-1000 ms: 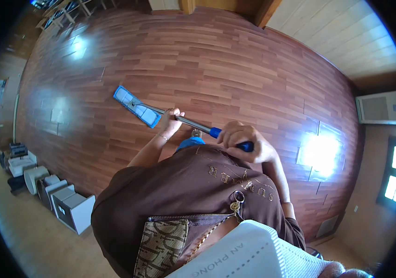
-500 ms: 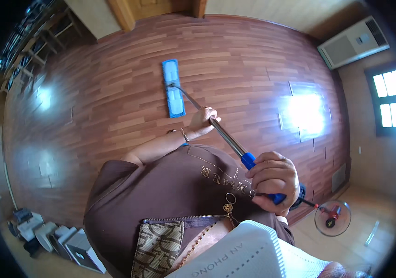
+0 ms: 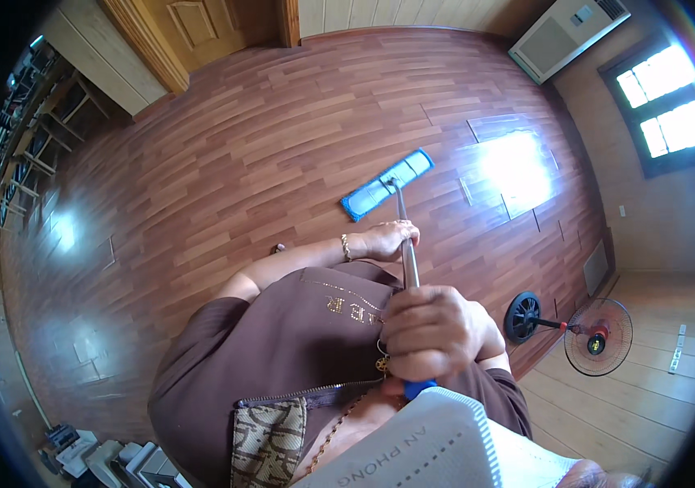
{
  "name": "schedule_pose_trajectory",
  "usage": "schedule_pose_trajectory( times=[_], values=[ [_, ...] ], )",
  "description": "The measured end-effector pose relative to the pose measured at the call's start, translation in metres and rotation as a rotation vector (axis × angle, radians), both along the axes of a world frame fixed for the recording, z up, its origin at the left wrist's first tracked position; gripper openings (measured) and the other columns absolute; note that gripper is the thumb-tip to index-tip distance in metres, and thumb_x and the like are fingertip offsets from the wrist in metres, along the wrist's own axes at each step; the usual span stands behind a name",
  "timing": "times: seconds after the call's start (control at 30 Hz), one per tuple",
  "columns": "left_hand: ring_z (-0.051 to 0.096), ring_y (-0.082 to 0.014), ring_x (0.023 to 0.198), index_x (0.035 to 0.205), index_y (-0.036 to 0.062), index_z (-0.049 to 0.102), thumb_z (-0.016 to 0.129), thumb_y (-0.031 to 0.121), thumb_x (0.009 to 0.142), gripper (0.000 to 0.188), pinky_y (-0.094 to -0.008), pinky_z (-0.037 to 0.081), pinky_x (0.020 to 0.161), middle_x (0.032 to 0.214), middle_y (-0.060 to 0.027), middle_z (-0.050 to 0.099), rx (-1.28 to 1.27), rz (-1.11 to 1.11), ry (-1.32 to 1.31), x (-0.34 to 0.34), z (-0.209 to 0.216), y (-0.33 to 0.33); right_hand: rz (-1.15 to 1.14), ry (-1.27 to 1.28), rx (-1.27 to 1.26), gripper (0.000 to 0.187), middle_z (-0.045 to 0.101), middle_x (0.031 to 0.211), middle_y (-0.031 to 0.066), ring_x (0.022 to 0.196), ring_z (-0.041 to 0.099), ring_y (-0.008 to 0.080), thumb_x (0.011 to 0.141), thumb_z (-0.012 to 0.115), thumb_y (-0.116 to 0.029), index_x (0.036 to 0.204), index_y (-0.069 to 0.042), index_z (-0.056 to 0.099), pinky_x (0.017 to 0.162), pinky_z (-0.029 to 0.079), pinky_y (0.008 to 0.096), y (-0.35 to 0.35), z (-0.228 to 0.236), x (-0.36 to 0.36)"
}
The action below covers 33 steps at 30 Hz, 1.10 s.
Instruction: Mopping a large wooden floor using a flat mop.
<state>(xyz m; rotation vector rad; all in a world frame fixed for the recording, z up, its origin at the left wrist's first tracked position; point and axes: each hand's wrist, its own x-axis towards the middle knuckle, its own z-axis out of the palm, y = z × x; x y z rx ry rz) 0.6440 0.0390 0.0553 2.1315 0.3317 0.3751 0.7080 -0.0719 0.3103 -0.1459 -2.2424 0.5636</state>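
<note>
A flat mop (image 3: 409, 268) with a blue rectangular head (image 3: 386, 185) rests on the wood-plank floor in front of me. Its head lies at a slant, the far end toward the right. My left hand (image 3: 391, 240), with a gold bracelet at the wrist, is wrapped round the lower part of the metal pole. Higher up, close to my chest, my right hand (image 3: 437, 333) grips the same handle in a closed fist. A blue end of the handle pokes out below that fist; the rest of the grip is hidden by the fingers.
At the right stands a pedestal fan (image 3: 598, 337) with a round black base (image 3: 522, 317). A white floor-standing unit (image 3: 567, 37) is by the far right wall, near a bright window (image 3: 665, 102). Wooden chairs (image 3: 46, 142) line the far left; a door (image 3: 209, 32) is ahead.
The mop head has swung right and nearer, turning from almost straight ahead to a slant. My right hand has moved left, and my left hand has shifted right with the pole. The view has turned slightly.
</note>
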Motion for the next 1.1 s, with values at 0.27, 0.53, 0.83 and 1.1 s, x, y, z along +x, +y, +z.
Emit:
schedule_pose_trajectory(
  times=[0.27,0.53,0.83,1.1],
  values=[
    [0.045,-0.0286,0.128,0.133,0.0029,0.048,0.069,0.021,0.080,0.060,-0.0453,0.032,0.109,0.133,-0.0157,0.051,-0.460,-0.223,-0.399,-0.086,0.155,0.020,-0.542,-0.020,-0.278,0.031,0.060,0.072,0.0068,0.070,0.062,0.0291,0.062,0.082,-0.019,0.078,-0.009,0.058,0.072,0.048,0.0400,0.023,-0.075,0.052],
    [0.048,-0.0364,0.125,0.133,0.0029,0.049,0.074,0.040,0.079,0.070,-0.0502,0.034,0.105,0.127,-0.0150,0.057,-0.065,-0.483,-0.362,-0.123,0.235,0.011,-1.154,-0.087,-0.432,0.029,0.061,0.081,0.0100,0.088,0.059,0.0320,0.071,0.079,-0.029,0.079,-0.009,0.060,0.080,0.044,0.0426,0.062,-0.220,0.035],
    [0.057,-0.0286,0.115,0.107,0.0102,0.063,0.071,0.041,0.083,0.039,-0.0454,0.036,0.100,0.105,-0.0060,0.065,0.031,-0.355,-0.228,-0.171,0.219,0.028,-1.371,0.093,-0.624,0.021,0.061,0.094,0.0109,0.096,0.054,0.0338,0.077,0.074,-0.016,0.092,-0.009,0.060,0.086,0.043,0.0406,0.083,-0.277,-0.001],
    [0.061,-0.0248,0.108,0.078,0.0111,0.064,0.074,0.028,0.080,0.019,-0.0411,0.038,0.096,0.093,-0.0013,0.067,0.159,-0.335,-0.119,-0.189,0.239,0.057,-1.260,0.092,-0.644,0.015,0.064,0.095,0.0093,0.095,0.058,0.0311,0.079,0.069,-0.013,0.090,-0.009,0.062,0.083,0.046,0.0389,0.112,-0.297,-0.008]
  ],
)
